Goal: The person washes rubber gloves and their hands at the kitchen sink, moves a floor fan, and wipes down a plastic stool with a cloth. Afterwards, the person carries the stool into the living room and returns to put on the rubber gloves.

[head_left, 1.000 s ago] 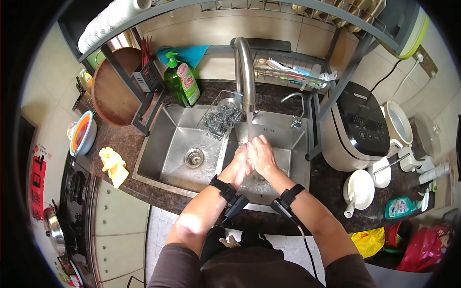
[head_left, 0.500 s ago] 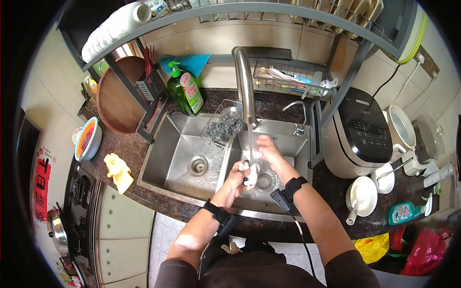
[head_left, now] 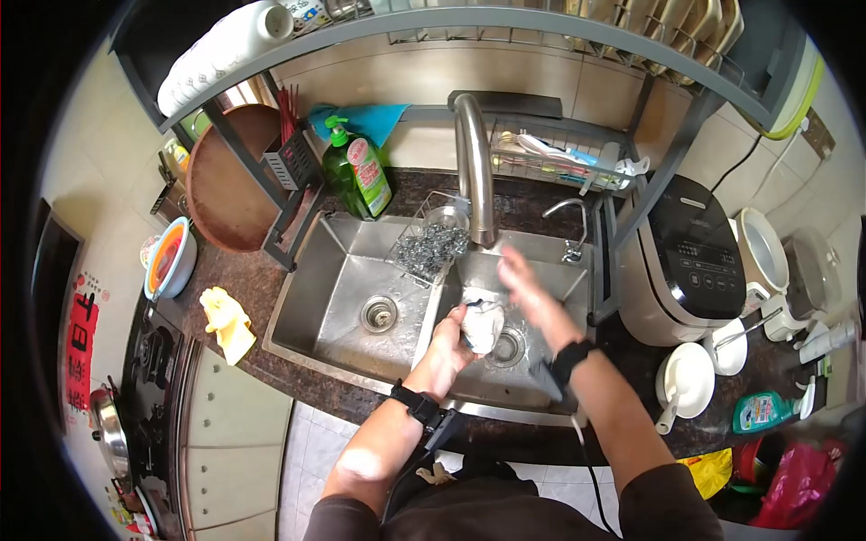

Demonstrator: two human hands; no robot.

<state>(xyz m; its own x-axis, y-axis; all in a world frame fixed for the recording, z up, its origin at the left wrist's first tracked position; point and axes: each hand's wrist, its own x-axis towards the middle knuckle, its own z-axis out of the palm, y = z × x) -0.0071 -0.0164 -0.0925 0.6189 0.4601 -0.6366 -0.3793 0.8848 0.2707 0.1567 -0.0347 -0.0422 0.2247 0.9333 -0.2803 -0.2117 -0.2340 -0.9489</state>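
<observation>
The sink (head_left: 334,307) is smooth, satiny metal, as is the shinier tap (head_left: 475,167) near one o'clock. At eleven, the bottle (head_left: 346,183) is glossy green plastic; at ten, the board (head_left: 218,191) is matt brown wood. At three, the cooker lid (head_left: 696,245) gleams black. The left hand's (head_left: 444,347) white item (head_left: 484,326) is of unclear material.

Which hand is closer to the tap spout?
Right. The right hand is just below and right of the tap spout; the left hand, holding a white item, is lower and farther away.
</observation>
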